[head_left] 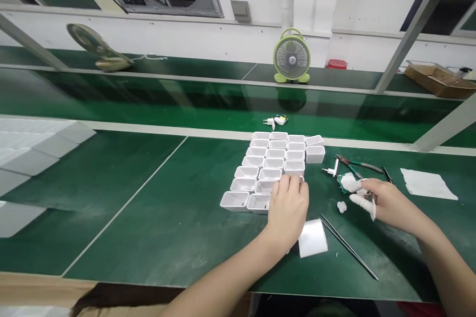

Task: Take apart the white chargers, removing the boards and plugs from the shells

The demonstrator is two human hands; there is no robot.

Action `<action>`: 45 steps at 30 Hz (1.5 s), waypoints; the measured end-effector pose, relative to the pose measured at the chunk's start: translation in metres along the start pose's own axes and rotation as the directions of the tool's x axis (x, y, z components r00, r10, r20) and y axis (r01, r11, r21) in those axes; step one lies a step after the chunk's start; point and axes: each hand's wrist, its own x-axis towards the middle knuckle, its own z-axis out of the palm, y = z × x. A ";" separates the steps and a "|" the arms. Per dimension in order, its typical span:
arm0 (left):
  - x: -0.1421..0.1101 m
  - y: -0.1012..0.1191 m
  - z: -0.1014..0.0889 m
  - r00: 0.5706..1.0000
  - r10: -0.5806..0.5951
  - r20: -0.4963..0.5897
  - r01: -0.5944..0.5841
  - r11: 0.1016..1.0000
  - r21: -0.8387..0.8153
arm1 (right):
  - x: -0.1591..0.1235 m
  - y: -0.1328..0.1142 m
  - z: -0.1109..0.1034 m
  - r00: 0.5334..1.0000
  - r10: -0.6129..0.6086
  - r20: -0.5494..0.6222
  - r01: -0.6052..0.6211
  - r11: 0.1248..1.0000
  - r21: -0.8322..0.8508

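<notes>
My left hand (pixel 288 205) is closed over the near right part of a block of small white plastic boxes (pixel 234 199). Its fingertips point down, and whatever they grip is hidden. White finger covers show on the thumb and forefinger of my right hand (pixel 383 203). Those fingers close at the right end of a small green circuit board (pixel 340 184), which has a white lump on it. Beside the board is a white plug piece with pins (pixel 330 169). A small white wad (pixel 341 206) lies just below, and long metal tweezers (pixel 349 247) rest between my hands.
Green-handled pliers (pixel 366 165) lie behind my right hand, with a white sheet (pixel 427 183) farther right. A shiny white square (pixel 313 238) is by my left wrist. Plug parts (pixel 275 121) sit behind the boxes. White stacks (pixel 48 153) stand left; a green fan (pixel 292 57) is beyond.
</notes>
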 end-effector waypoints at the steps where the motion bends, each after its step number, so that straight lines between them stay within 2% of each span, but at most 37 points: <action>1: 0.000 0.001 0.000 0.999 0.024 -0.021 -0.025 0.999 -0.024 | 0.001 0.004 0.001 0.999 0.014 -0.042 -0.015 0.999 -0.041; 4: 0.000 0.002 -0.001 0.994 0.097 -0.053 -0.103 0.986 -0.128 | 0.005 0.017 0.008 0.982 -0.022 -0.187 -0.009 0.986 -0.164; 7: -0.001 0.003 -0.001 0.991 0.136 -0.001 -0.132 0.958 -0.254 | 0.012 0.021 0.021 0.966 -0.092 -0.241 0.010 0.947 -0.322; 9: -0.002 0.003 0.000 0.991 0.105 0.088 -0.071 0.943 -0.324 | 0.018 0.015 0.031 0.967 -0.037 -0.253 -0.079 0.897 -0.435; 12: -0.001 0.003 0.003 0.960 -0.027 0.280 0.139 0.911 -0.387 | 0.029 -0.001 0.041 0.957 0.086 -0.277 -0.223 0.829 -0.512; 15: 0.003 0.001 0.003 0.883 -0.130 0.452 0.331 0.854 -0.401 | 0.038 -0.009 0.042 0.947 0.141 -0.290 -0.262 0.859 -0.440; 17: 0.006 0.000 0.000 0.855 -0.149 0.496 0.398 0.803 -0.445 | 0.040 -0.005 0.037 0.943 0.163 -0.289 -0.266 0.893 -0.363; 19: 0.009 -0.001 -0.006 0.880 -0.131 0.457 0.395 0.736 -0.550 | 0.037 0.004 0.029 0.943 0.180 -0.280 -0.264 0.918 -0.298; 20: 0.009 -0.001 -0.009 0.901 -0.115 0.417 0.372 0.699 -0.611 | 0.034 0.010 0.025 0.938 0.201 -0.281 -0.262 0.945 -0.198; 21: 0.009 -0.001 -0.012 0.921 -0.094 0.378 0.342 0.660 -0.669 | 0.030 0.015 0.020 0.930 0.230 -0.286 -0.250 0.968 -0.034; 22: 0.009 -0.001 -0.014 0.935 -0.071 0.347 0.315 0.616 -0.722 | 0.026 0.018 0.016 0.918 0.263 -0.295 -0.210 0.957 0.201; 23: 0.008 0.000 -0.017 0.943 -0.053 0.329 0.300 0.567 -0.767 | 0.022 0.020 0.012 0.909 0.291 -0.299 -0.133 0.881 0.454; 24: 0.008 0.000 -0.018 0.944 -0.040 0.327 0.301 0.510 -0.806 | 0.018 0.021 0.009 0.903 0.309 -0.300 -0.029 0.739 0.673; 25: 0.007 0.001 -0.019 0.942 -0.030 0.333 0.312 0.443 -0.840 | 0.015 0.019 0.007 0.901 0.314 -0.300 0.073 0.572 0.817; 26: 0.006 0.003 -0.019 0.940 -0.029 0.340 0.326 0.370 -0.870 | 0.011 0.015 0.006 0.904 0.304 -0.301 0.150 0.433 0.889; 28: 0.005 0.005 -0.016 0.933 -0.066 0.354 0.360 0.235 -0.903 | 0.005 0.005 0.008 0.923 0.258 -0.285 0.223 0.244 0.944; 30: 0.004 0.006 -0.011 0.911 -0.160 0.379 0.403 0.160 -0.901 | -0.001 -0.008 0.013 0.962 0.150 -0.227 0.205 0.145 0.968; 31: 0.004 0.007 -0.009 0.894 -0.208 0.396 0.429 0.143 -0.892 | -0.003 -0.014 0.016 0.980 0.082 -0.184 0.173 0.124 0.977; 33: 0.002 0.008 -0.005 0.874 -0.234 0.426 0.462 0.127 -0.878 | -0.005 -0.024 0.023 0.994 -0.036 -0.099 0.103 0.129 0.986; 34: 0.002 0.008 -0.005 0.883 -0.194 0.427 0.454 0.123 -0.883 | -0.005 -0.027 0.026 0.995 -0.070 -0.071 0.080 0.140 0.987; 37: 0.000 0.009 -0.009 0.928 0.041 0.371 0.368 0.067 -0.927 | -0.003 -0.028 0.032 0.993 -0.069 -0.092 0.100 0.116 0.988; 40: -0.001 0.010 -0.016 0.913 0.194 0.358 0.378 -0.075 -0.923 | -0.002 -0.019 0.033 0.988 -0.020 -0.153 0.154 0.086 0.984; 42: -0.003 0.010 -0.018 0.903 0.205 0.377 0.408 -0.135 -0.903 | -0.005 -0.013 0.032 0.984 0.002 -0.179 0.177 0.136 0.975; 45: -0.004 0.010 -0.015 0.907 0.146 0.395 0.410 -0.093 -0.907 | -0.014 -0.008 0.032 0.970 0.016 -0.244 0.228 0.307 0.924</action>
